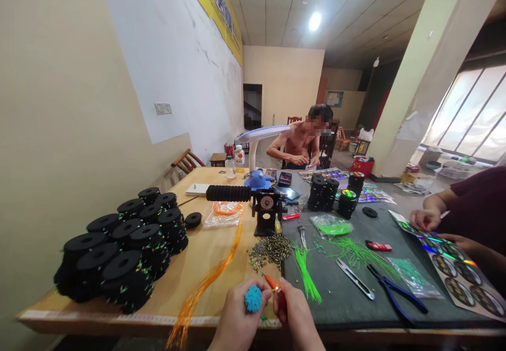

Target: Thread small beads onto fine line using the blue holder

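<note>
Low in the middle, the left hand (236, 320) is curled shut like a fist, and a small round blue ball with a bumpy, fuzzy skin (253, 298) sits on top of it, by the thumb. The right hand (297, 319) is just beside it, almost touching, with its fingers pinched tight on a thin orange stick (271, 281) that points up and to the left. Both hands are over the near edge of the long desk (197, 266), which is smooth tan wood on the left with a dark flat mat (343, 301) on the right. A bunch of long, shiny orange strings (215, 274) runs across the wood toward the left hand. Past the hands lies a heap of tiny dark and shiny beads (272, 248), and next to it a bundle of thin bright green strings (305, 273). Silver metal snips (354, 279) and blue-handled pliers (395, 290) lie flat on the mat. On the left stand many stacks of round black foam spools (122, 240). A black machine with a ridged foam handle (228, 193) stands in the middle. At the right edge another person's hand (425, 219) rests near a sheet of glittery round stickers (458, 269).
</note>
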Motion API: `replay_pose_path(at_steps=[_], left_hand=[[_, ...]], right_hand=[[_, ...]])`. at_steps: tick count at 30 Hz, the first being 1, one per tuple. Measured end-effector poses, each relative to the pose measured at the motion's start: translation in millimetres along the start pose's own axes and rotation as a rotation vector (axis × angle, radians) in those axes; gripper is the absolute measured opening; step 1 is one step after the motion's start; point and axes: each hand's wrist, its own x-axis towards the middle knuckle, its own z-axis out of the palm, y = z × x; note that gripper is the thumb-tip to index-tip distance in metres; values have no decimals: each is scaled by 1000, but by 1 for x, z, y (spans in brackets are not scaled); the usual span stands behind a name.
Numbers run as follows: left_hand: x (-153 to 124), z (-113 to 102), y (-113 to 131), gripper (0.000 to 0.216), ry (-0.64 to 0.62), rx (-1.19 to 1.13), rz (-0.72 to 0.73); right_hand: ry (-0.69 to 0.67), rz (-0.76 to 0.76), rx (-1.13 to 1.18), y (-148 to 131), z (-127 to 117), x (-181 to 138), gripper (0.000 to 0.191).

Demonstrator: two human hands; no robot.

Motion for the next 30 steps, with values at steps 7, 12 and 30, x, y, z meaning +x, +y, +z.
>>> replay_pose_path(at_steps=[7,12,30], left_hand=[[-4,2,-13,39,37,-84,-84],[-7,3,-14,45,77,-198,-142],[-2,5,-18,29,87,-192,-161]], right_hand=[[148,-13,-9,-3,-27,-5,73],[470,-299,-421,-5,-89,-4,55],[342,-948,-1134,-30,-82,-15,24]])
